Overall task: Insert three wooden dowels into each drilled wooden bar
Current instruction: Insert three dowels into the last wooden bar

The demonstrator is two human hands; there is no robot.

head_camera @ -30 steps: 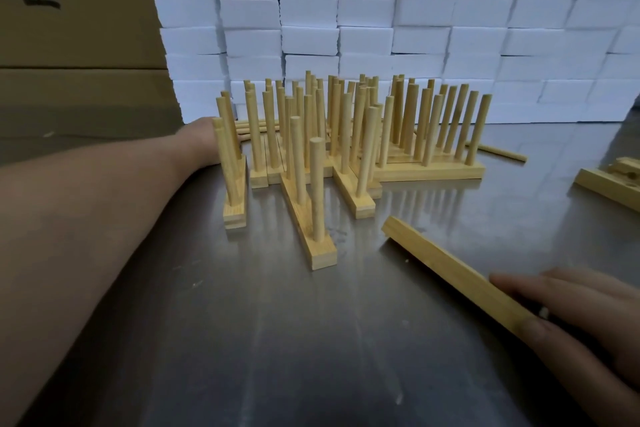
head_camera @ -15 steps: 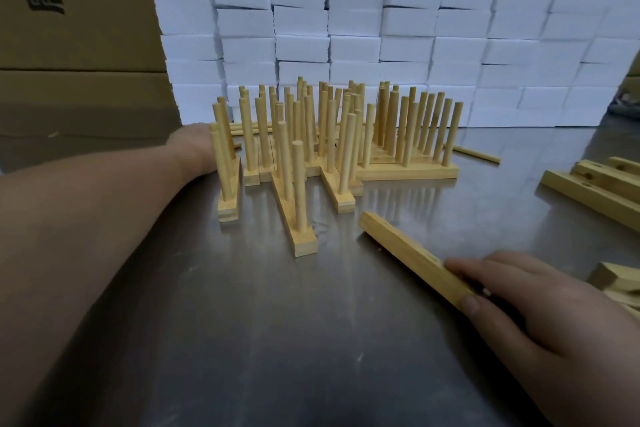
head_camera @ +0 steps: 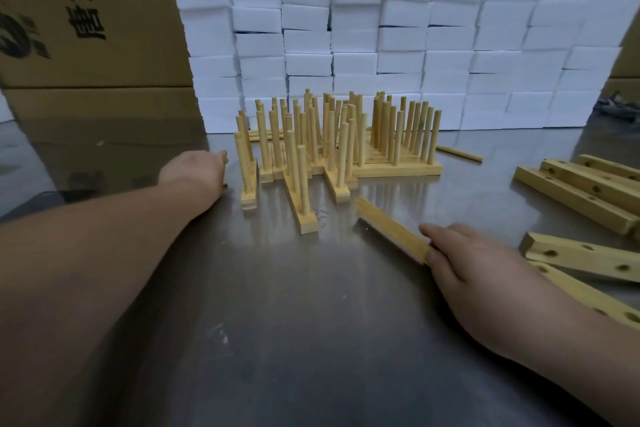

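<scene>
Fingers [head_camera: 440,230] of the right hand [head_camera: 474,263] pinch a bare bar [head_camera: 388,229] at its near end; whether the left hand [head_camera: 194,170] holds anything cannot be told

Both arms are bare and stretched out over the tabletop [head_camera: 294,322]. The left forearm [head_camera: 104,253] comes in from the left edge and runs slantwise toward the far middle, lying low to the surface. The left hand [head_camera: 194,170] is at its end, back turned up and toward me, fingers pointing away. From here I cannot tell whether they hold anything. The right forearm [head_camera: 554,340] enters from the near right corner, angled inward. The right hand [head_camera: 460,263] lies palm down, knuckles up, holding the near end of a wooden bar [head_camera: 388,227]. The fingers [head_camera: 446,230] are laid over its top and the thumb [head_camera: 433,257] is pressed against its near side.
</scene>
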